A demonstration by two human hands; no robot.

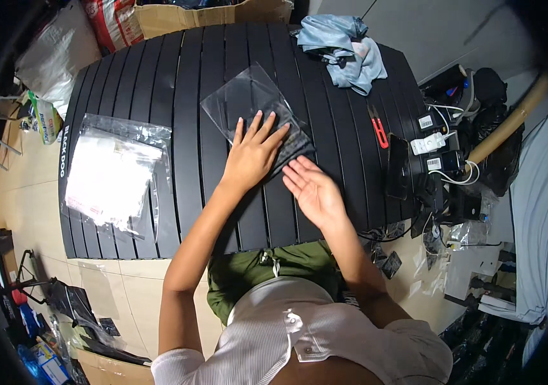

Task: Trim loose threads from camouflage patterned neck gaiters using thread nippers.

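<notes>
A clear plastic bag lies on the black slatted table. Inside or under its near right end is a dark folded piece, partly covered by my hands; I cannot make out its kind. My left hand rests flat on the bag with the fingers spread. At the near edge of the dark piece is my right hand, palm turned up and fingers stretched out, their tips touching or almost touching that edge.
A stack of clear bags lies on the table's left. Crumpled light-blue cloth sits at the far right. A red cutter and a dark phone lie on the right, beside chargers with white cables. A cardboard box stands behind.
</notes>
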